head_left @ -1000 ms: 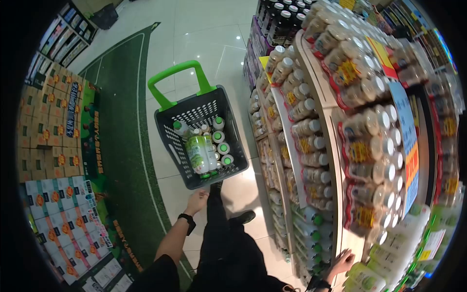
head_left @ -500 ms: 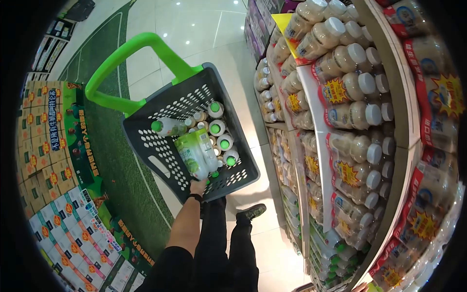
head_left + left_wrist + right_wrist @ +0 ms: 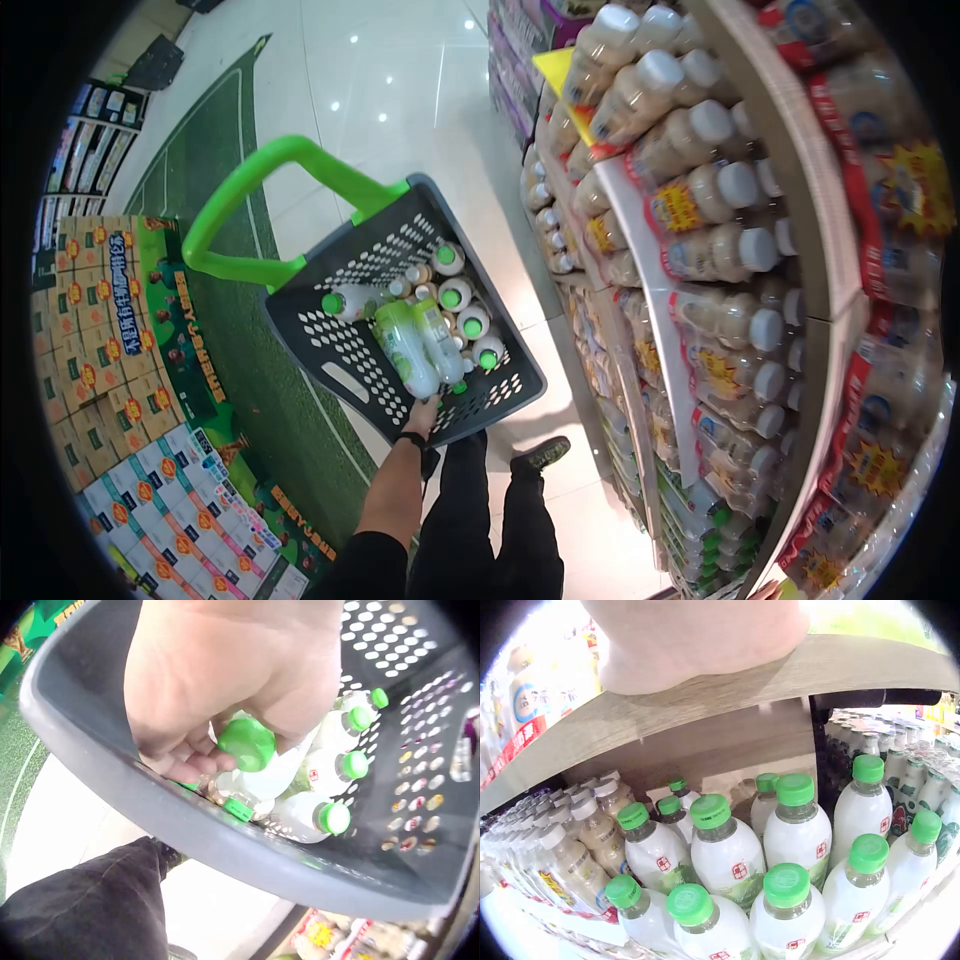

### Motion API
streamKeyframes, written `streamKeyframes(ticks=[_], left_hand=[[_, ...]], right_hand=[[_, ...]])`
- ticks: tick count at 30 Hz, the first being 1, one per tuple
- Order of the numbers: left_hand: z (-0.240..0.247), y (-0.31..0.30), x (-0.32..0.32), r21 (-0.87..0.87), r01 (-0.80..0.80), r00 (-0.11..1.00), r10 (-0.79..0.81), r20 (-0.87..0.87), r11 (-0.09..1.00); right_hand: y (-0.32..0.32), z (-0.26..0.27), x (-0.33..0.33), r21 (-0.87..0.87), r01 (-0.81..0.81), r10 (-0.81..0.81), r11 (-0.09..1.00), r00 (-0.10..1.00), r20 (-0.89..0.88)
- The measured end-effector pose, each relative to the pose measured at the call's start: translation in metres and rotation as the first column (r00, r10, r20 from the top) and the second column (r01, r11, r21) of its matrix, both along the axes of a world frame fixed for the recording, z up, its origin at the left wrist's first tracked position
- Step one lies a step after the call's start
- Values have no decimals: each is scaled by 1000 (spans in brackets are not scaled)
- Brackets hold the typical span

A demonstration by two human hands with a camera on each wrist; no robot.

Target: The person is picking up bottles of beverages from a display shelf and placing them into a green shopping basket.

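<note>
Fingers (image 3: pixel 201 760) of the left hand (image 3: pixel 232 671) now grip a cap (image 3: pixel 247 744) inside the basket (image 3: pixel 172 823).

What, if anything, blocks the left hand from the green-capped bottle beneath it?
Nothing visible: the left hand is right at that green-capped bottle, fingers curled around its cap; other bottles sit alongside, not between.

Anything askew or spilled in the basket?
One green-capped bottle lies tipped at the basket's left side, cap outward, and the larger pair is tipped too, while the row on the right stands caps up. Looks jumbled; no spill or damage visible.
</note>
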State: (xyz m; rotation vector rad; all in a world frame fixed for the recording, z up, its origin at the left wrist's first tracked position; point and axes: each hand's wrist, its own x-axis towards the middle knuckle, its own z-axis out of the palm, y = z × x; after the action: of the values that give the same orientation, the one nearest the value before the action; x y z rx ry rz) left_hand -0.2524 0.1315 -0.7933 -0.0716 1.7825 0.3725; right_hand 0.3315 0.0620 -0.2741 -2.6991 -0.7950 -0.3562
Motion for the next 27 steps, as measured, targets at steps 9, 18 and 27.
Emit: streamKeyframes(ticks=[9, 18, 27], left_hand=[[95, 64, -52, -117, 608, 669, -586, -457, 785], [294, 41, 3, 39, 905, 305, -582, -754, 423], [570, -20, 188, 60, 998, 59, -275, -960, 5]], right_hand=[[2, -31, 41, 528, -3, 189, 849, 935, -299], [-2, 22, 100, 708, -122, 539, 696, 741, -401], [-38, 174, 103, 435, -811, 919, 391, 319, -232]])
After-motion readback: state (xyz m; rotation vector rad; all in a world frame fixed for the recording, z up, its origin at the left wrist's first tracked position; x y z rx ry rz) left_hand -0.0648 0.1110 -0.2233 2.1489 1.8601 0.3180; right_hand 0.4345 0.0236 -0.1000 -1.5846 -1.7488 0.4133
